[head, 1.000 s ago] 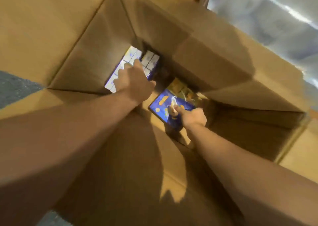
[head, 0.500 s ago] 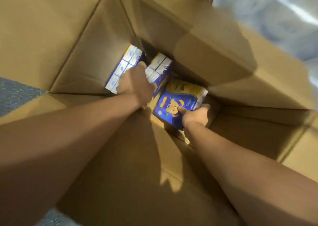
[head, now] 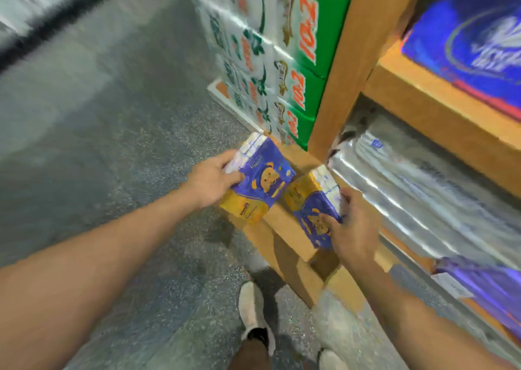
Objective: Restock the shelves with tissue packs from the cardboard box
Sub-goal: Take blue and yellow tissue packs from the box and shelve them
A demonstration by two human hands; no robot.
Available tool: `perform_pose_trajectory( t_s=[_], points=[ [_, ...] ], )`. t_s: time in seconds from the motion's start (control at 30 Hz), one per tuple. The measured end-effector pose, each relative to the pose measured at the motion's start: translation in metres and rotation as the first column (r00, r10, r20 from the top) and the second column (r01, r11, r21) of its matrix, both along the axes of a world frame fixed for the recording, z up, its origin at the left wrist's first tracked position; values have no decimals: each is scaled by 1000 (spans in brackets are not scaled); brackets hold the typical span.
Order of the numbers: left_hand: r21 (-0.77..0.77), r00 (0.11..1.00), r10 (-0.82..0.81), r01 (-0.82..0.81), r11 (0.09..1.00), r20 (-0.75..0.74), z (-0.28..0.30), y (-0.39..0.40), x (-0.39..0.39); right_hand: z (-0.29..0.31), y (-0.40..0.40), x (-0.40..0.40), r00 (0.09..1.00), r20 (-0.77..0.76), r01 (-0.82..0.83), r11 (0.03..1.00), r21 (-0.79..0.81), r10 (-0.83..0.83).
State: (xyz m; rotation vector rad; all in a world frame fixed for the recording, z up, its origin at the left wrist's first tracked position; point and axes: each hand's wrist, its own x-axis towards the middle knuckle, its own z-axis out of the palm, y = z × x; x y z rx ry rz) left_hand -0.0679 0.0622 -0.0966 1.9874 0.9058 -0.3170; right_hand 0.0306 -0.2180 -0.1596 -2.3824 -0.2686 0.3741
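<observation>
Each hand grips one tissue pack, left hand (head: 210,182) and right hand (head: 348,228); right hand nearer the shelf (head: 439,110), which lies ahead-right.

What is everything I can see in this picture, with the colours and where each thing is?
Tissue packs: two, blue and yellow with a bear picture; one in the left hand, one in the right hand, both in front of the shelf.
Wooden shelf unit: one, tan, on the right.
Green and white packs: a stack, count unclear, beyond the shelf post.
Clear-wrapped white packs: several, on the lower shelf.
Large blue pack: one, on the upper shelf.
Floor: grey, speckled, on the left.
Shoes: two, pale; one at bottom centre, one at the bottom edge.
Left hand: one, gripping a pack.
Right hand: one, gripping the other pack.
</observation>
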Motion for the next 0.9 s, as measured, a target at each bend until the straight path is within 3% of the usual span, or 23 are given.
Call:
perform_pose_trajectory(
  t_s=[0.1,0.2,0.27,0.3,0.4,0.53,0.63,0.7,0.8,0.9],
  points=[
    [188,996,81,-88,978,44,115,-1,-62,99,16,-10,952,129,-291,950,114,277],
    [356,953,283,-303,884,109,231,-28,-149,188,49,-46,802,189,-595,787,161,567],
    [446,908,385,-418,791,169,292,-51,-218,250,66,-86,635,255,-771,616,161,729],
    [490,866,463,-492,720,189,333,-72,-272,287,75,-125,502,324,-864,481,149,802],
    [609,820,539,-531,588,195,411,-119,-372,353,89,-204,245,436,-969,220,108,866],
    [723,659,711,-613,317,247,522,-234,-544,452,84,-377,-146,707,-971,-238,32,692],
    [792,551,790,-593,145,268,582,-333,-655,512,56,-515,-317,814,-861,-508,-32,486],
    [832,484,826,-554,33,289,613,-400,-724,538,29,-604,-372,858,-775,-627,-77,354],
    [872,367,877,-477,-109,310,651,-502,-818,576,-31,-730,-385,905,-688,-710,-151,180],
    [901,255,912,-378,-212,321,683,-593,-899,607,-98,-842,-319,948,-630,-745,-220,-10]
  ],
)
